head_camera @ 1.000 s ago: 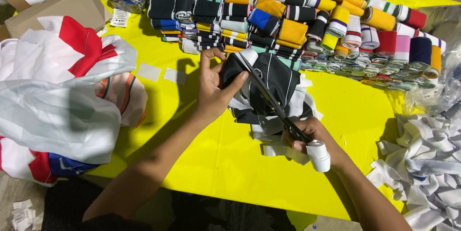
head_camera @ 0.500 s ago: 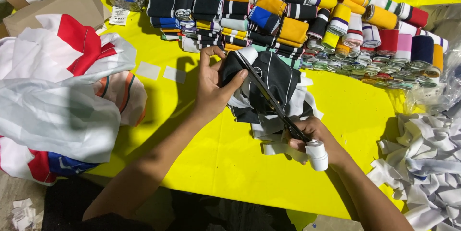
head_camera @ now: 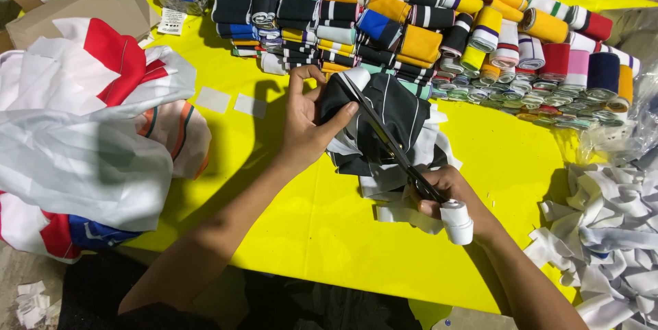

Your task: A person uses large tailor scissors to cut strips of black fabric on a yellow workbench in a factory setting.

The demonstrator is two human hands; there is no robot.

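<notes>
Yellow table (head_camera: 329,234) holds black cloth (head_camera: 391,121); left hand (head_camera: 305,124) pinches its edge, right hand (head_camera: 445,196) grips scissors (head_camera: 391,145) halfway across. White scraps (head_camera: 610,234) lie cut, much cloth is uncut

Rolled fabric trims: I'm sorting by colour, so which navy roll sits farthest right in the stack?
The plain navy roll, standing between a pink roll and an orange roll at the stack's right edge; other dark rolls lie far left.

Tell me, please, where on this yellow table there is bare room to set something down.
Bare yellow table lies near its front edge between the two forearms, and right of the black striped fabric before the white scrap heap. The back is crowded with coloured fabric rolls; the left holds plastic-bagged garments.
</notes>
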